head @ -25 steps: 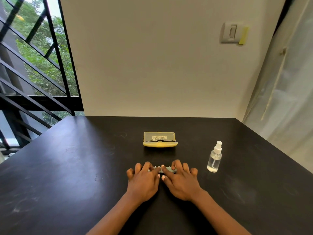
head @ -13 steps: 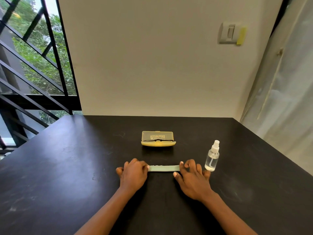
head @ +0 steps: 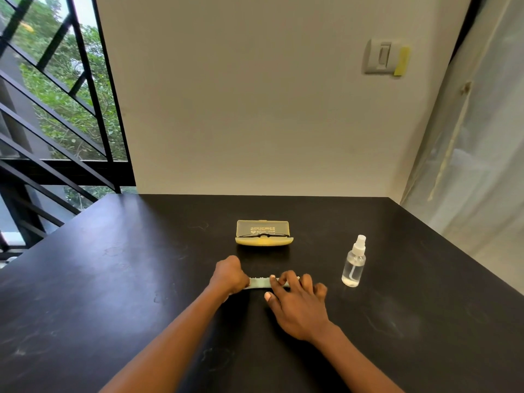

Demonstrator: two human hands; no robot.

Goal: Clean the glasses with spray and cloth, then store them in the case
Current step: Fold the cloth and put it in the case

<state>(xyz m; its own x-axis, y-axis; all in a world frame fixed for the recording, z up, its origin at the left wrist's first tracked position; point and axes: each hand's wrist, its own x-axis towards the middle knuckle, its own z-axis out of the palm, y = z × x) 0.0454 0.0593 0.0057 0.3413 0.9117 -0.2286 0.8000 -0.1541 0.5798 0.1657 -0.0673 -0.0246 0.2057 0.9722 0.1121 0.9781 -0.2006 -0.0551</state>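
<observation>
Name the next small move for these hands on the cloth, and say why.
Likely fold the cloth strip over toward the right: the left hand grips its left end, the right hand presses its other end to the table, and the glasses lie in the open case.

Low in the middle of the frame we see our left hand (head: 228,275) gripping one end of a folded green cloth (head: 259,282) on the black table (head: 113,279), while our right hand (head: 297,302) lays its fingers over the other end. Above them an open yellow case (head: 263,241) holds glasses (head: 265,235), with a spray bottle (head: 354,265) standing to the right
</observation>
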